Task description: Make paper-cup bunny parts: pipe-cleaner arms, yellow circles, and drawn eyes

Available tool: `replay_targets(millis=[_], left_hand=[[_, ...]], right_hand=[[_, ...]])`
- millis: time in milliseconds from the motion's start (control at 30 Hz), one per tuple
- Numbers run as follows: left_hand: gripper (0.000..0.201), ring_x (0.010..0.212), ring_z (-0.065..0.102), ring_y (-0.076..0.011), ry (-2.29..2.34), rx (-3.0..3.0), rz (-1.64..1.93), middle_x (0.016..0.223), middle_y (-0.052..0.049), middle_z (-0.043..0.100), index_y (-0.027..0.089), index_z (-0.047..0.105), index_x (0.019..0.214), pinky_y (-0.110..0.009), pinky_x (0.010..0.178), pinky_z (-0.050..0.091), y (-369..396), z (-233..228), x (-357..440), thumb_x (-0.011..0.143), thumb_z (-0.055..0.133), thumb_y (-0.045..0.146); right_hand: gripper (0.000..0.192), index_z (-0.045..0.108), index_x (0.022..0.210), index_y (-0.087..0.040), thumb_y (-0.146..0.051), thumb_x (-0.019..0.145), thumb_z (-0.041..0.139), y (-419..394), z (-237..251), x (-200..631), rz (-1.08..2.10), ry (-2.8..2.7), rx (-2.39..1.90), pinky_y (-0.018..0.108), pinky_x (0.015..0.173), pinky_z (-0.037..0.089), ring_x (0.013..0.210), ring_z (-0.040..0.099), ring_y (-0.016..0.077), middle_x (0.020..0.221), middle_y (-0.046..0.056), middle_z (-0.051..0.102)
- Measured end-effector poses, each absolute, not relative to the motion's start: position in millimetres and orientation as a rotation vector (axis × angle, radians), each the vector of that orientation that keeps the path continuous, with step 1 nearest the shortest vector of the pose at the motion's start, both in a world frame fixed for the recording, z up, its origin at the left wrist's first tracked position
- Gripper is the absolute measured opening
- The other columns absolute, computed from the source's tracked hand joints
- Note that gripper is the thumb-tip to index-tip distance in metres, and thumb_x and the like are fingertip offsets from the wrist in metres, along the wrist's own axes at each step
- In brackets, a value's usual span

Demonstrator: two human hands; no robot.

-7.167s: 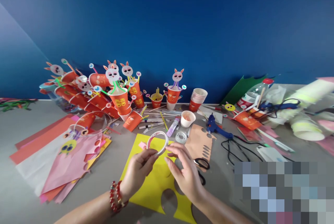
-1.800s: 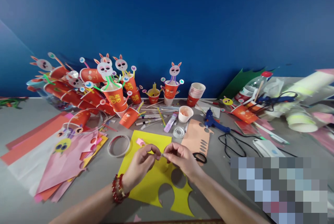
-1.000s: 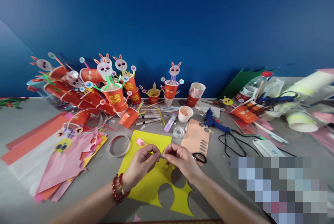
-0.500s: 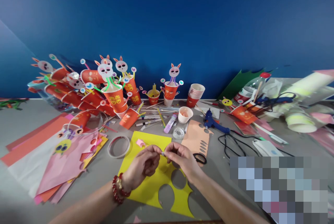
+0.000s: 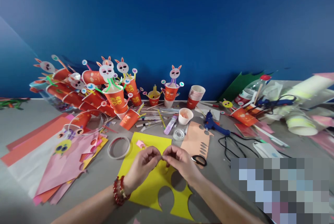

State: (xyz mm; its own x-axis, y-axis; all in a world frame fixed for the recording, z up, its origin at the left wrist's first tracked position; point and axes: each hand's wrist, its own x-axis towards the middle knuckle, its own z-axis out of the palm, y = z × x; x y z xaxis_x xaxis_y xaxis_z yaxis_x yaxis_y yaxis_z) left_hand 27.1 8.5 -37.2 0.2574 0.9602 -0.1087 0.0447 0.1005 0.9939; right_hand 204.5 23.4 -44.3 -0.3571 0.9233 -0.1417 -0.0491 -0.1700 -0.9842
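Over the yellow paper sheet [image 5: 146, 192], which has round holes cut from it, my left hand [image 5: 142, 166] and my right hand [image 5: 181, 165] meet fingertip to fingertip. Both are closed in a pinch. Whatever lies between the fingertips is too small and hidden to name. A small pink piece [image 5: 140, 144] rests on the sheet just beyond my left hand. Beside my right hand are black scissor handles [image 5: 200, 160], lying on a peach paper sheet [image 5: 193, 144] with cut-outs. A wide tape roll [image 5: 111, 152] lies left of the yellow sheet.
Orange paper cups with rabbit faces [image 5: 116, 98] crowd the back left. A cup stack [image 5: 195, 95], a white cup [image 5: 185, 116] and a glue stick [image 5: 171, 125] stand or lie mid-table. A blue glue gun [image 5: 215, 126] trails its cord at right. Coloured paper [image 5: 60, 168] fans out left.
My fingertips have come closer together, and the small pale thing seen between them before is now hidden. My left hand has turned slightly. The view has shifted a little.
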Motion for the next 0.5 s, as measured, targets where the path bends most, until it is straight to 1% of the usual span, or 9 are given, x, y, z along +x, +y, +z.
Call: replay_targets(millis=[133,200,267,367,433,500], left_hand=[[0.014,0.058,0.034,-0.0085,1.099,1.335,0.959,0.064,0.004,0.044,0.015,0.057,0.074,-0.021,0.053,0.026,10,-41,26,0.080,0.062,0.027],[0.015,0.056,0.032,-0.0078,1.059,1.287,0.964,0.062,0.005,0.043,0.015,0.056,0.072,-0.021,0.051,0.025,10,-41,26,0.077,0.064,0.027],[0.021,0.051,0.028,-0.0063,0.999,1.168,0.946,0.059,0.006,0.040,0.016,0.055,0.072,-0.021,0.048,0.022,10,-41,26,0.076,0.067,0.032],[0.028,0.043,0.021,-0.0044,0.915,0.932,0.882,0.052,0.010,0.036,0.017,0.054,0.076,-0.020,0.043,0.015,8,-39,26,0.078,0.069,0.041],[0.030,0.042,0.019,-0.0034,0.879,0.809,0.854,0.051,0.011,0.036,0.017,0.053,0.077,-0.020,0.042,0.012,6,-38,26,0.078,0.071,0.042],[0.031,0.041,0.018,-0.0023,0.844,0.721,0.839,0.051,0.010,0.038,0.017,0.053,0.078,-0.020,0.042,0.011,4,-37,26,0.077,0.074,0.040]], right_hand=[[0.037,0.061,0.081,-0.017,-0.053,0.079,0.073,24,-47,206,1.553,-1.458,-1.072,0.025,0.055,0.035,0.058,0.046,0.0119,0.064,-0.003,0.052],[0.036,0.060,0.080,-0.017,-0.052,0.081,0.071,24,-45,205,1.530,-1.505,-1.057,0.025,0.054,0.034,0.058,0.045,0.0118,0.063,-0.003,0.051],[0.032,0.059,0.079,-0.018,-0.048,0.085,0.068,21,-41,205,1.459,-1.575,-1.032,0.025,0.055,0.035,0.060,0.047,0.0125,0.066,-0.002,0.052],[0.022,0.057,0.080,-0.019,-0.037,0.092,0.062,16,-36,204,1.208,-1.734,-1.005,0.027,0.063,0.041,0.069,0.053,0.0154,0.075,0.001,0.056],[0.016,0.054,0.082,-0.020,-0.029,0.095,0.056,13,-35,204,1.015,-1.846,-0.995,0.028,0.067,0.043,0.075,0.055,0.0170,0.080,0.002,0.057],[0.011,0.052,0.084,-0.021,-0.021,0.096,0.051,10,-35,203,0.833,-1.953,-0.965,0.029,0.068,0.043,0.076,0.055,0.0177,0.081,0.003,0.057]])
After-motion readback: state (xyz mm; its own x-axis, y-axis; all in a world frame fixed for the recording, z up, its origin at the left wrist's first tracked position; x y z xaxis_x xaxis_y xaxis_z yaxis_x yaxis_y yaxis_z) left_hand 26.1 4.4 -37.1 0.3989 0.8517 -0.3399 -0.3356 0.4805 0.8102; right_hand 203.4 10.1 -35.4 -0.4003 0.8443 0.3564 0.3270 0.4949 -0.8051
